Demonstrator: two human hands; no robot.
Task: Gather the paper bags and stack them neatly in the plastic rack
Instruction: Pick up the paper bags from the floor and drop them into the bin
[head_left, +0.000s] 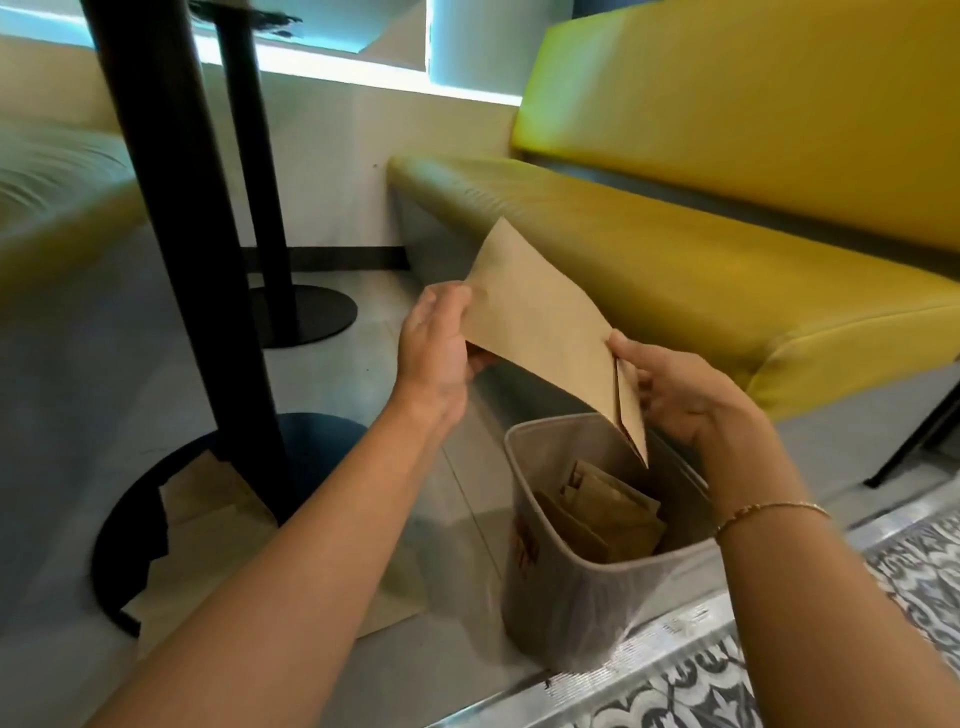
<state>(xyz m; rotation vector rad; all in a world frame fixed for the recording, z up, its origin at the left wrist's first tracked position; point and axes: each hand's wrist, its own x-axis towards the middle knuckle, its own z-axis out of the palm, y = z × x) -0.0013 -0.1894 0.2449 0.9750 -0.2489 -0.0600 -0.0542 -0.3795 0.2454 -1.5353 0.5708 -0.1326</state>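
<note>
Held bag (540, 322): one, flat, tilted, its lower corner over the rack's rim. Left hand (436, 348) grips its upper end; right hand (680, 395) pinches its lower end. Rack (571, 597): one, on the floor, holding several bags (602, 514), count unclear. Floor bags (208, 514): at least two, at the table base (124, 540).

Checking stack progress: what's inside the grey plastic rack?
Inside the grey plastic rack: several flat brown paper bags standing on edge. Their lower parts and the rack's floor are hidden by its walls, so the count is unclear.
</note>
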